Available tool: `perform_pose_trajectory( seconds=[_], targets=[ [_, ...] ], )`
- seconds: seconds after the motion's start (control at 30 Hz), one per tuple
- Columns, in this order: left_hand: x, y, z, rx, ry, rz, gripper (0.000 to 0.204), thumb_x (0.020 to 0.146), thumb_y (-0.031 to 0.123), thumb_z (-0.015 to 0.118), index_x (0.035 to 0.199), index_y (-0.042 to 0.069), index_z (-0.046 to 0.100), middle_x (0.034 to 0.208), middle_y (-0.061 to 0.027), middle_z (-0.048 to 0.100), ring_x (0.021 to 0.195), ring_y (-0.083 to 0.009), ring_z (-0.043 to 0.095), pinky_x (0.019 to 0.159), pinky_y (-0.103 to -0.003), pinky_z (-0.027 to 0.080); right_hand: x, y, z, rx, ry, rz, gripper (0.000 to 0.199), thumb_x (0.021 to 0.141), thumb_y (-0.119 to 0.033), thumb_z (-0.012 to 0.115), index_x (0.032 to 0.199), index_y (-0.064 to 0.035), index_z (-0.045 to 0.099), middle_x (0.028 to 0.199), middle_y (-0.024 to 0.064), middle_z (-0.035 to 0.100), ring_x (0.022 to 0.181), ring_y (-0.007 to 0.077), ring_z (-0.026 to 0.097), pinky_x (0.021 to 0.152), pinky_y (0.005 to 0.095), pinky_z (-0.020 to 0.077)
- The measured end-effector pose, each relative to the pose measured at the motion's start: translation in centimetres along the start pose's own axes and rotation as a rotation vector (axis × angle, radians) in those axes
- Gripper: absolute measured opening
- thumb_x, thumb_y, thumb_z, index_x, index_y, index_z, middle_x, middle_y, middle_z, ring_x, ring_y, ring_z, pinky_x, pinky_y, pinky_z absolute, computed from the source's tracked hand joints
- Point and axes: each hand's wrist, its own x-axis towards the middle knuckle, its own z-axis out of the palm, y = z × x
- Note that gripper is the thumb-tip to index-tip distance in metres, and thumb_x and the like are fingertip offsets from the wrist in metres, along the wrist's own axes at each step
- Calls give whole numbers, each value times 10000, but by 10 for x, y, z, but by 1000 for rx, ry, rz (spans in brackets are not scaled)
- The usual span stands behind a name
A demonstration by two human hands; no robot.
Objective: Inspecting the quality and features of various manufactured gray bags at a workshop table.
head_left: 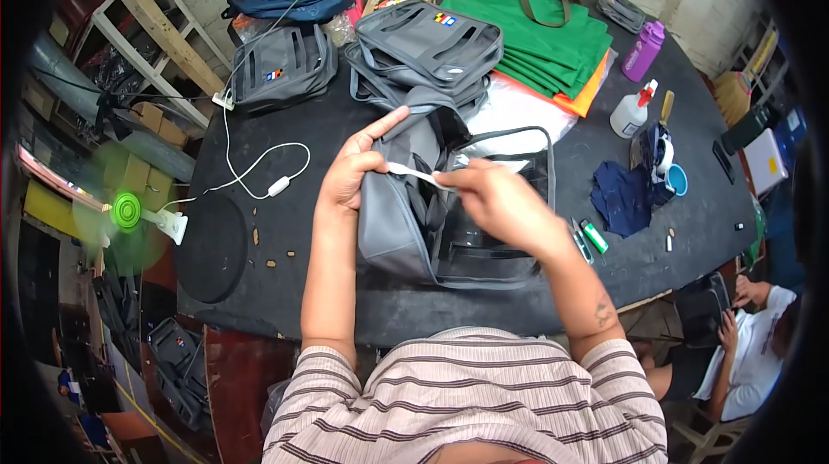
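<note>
Grey bag (406, 231) lies under my hands; my left hand (350, 174) pinches its edge while my right hand (496, 200) grips a white strip (414, 174) between them. I'd pull it taut, slowly.

Two bottles (642, 50), one lighter (594, 236), one fan (127, 211).

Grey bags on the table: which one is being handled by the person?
The grey bag nearest the person, gripped by the left hand; the others lie untouched behind.
</note>
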Motion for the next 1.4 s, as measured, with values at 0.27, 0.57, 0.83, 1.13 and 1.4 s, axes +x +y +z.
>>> perform_pose_trajectory(
  seconds=[0.27,0.57,0.83,1.13,1.4],
  targets=[
    [-1,40,16,35,-194,131,825,539,-22,465,1359,-70,385,1323,-166,491,1210,-197,490,1050,-269,315,-133,178,-39,-181,963,500,347,856,10,497,1189,-60,566,847,76,608,682,169,549,637,283,442],
    [23,10,17,1559,296,521,434,782,116,650,1212,140,595,1418,-180,356,1361,-387,243,1088,-442,251,-104,127,-22,-16,549,261,678,732,-118,686,1360,-108,430,1274,129,472,1209,271,440,1017,359,334],
    [-45,-41,130,1029,-33,188,793,732,313,752,1337,-15,359,1245,-243,455,1151,-399,491,941,-411,417,1,107,-19,260,409,-111,916,658,-297,782,1427,-133,313,1424,171,303,1336,321,273,1100,426,234],
    [-66,-21,36,355,-122,135,346,831,40,649,1151,-36,540,916,-94,647,819,-162,637,804,-289,510,36,113,-64,297,164,-299,353,703,-223,778,979,-53,635,1074,47,610,1121,217,515,1042,395,344],
    [-60,-25,12,-19,521,190,194,872,182,635,730,61,580,627,-11,559,471,-63,467,424,-191,373,52,138,-42,802,-15,216,211,839,-240,691,750,-57,634,646,-40,560,507,36,495,469,182,394]
  ],
)
